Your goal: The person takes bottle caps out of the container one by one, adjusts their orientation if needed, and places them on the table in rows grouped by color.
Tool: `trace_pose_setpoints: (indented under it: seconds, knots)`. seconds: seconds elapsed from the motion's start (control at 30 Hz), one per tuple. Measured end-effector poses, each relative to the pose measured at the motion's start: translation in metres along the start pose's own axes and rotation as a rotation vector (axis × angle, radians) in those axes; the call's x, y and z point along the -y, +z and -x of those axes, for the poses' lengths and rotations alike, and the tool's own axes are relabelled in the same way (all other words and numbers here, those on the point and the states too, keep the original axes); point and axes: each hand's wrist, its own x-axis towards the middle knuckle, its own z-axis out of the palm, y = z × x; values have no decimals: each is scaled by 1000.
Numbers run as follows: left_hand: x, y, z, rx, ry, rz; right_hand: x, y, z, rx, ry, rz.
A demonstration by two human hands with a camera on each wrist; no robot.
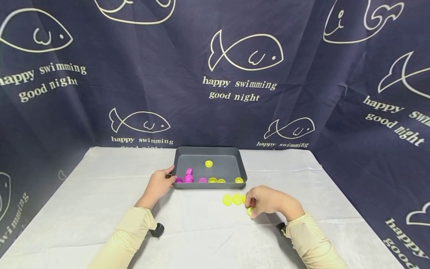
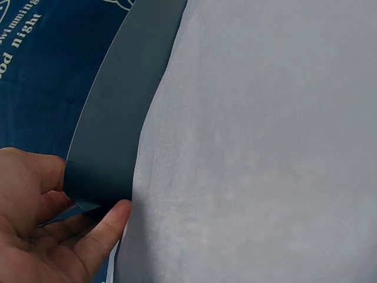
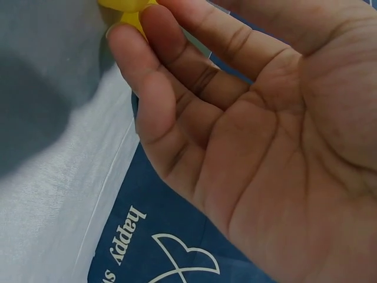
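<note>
A dark grey tray (image 1: 215,185) sits toward the far side of the table. My left hand (image 1: 159,185) holds its near left corner; in the left wrist view, fingers (image 2: 109,233) of that hand touch the tray's wall (image 2: 115,130). My right hand (image 1: 268,201) is in front of the tray's right end, pinching a yellow bottle cap (image 1: 250,212). Beside that hand, yellow caps (image 1: 237,199) lie in a row on the cloth, one partly covered by the fingers. The right wrist view shows only a bit of yellow (image 3: 123,5) at the fingertips.
Inside the tray are several more yellow caps (image 1: 209,163) and several magenta caps (image 1: 189,178), some of these piled up at the left. White cloth (image 1: 215,231) covers the table. A dark blue printed curtain (image 1: 188,74) stands behind and along both sides.
</note>
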Motion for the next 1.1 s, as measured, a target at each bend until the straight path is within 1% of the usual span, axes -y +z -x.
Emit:
trace_pose_setpoints:
  seconds: [0.23,0.57,0.8,0.97,1.03,1.1]
  knots:
    - [-1,0,1,0,-4,1,0,-1,1,3,16,-18]
    - [-1,0,1,0,-5,21,-1,-2,1,4,6,-52]
    - [-1,0,1,1,-5,21,-4,-5,1,-17,-29,-86]
    - [-2,-1,1,1,-7,20,-7,-10,0,-66,-79,-75]
    - [-3,-1,2,1,-8,20,-7,-12,0,-116,-111,-41]
    - [-3,-1,2,1,-6,19,-6,-13,-1,-183,-141,-7]
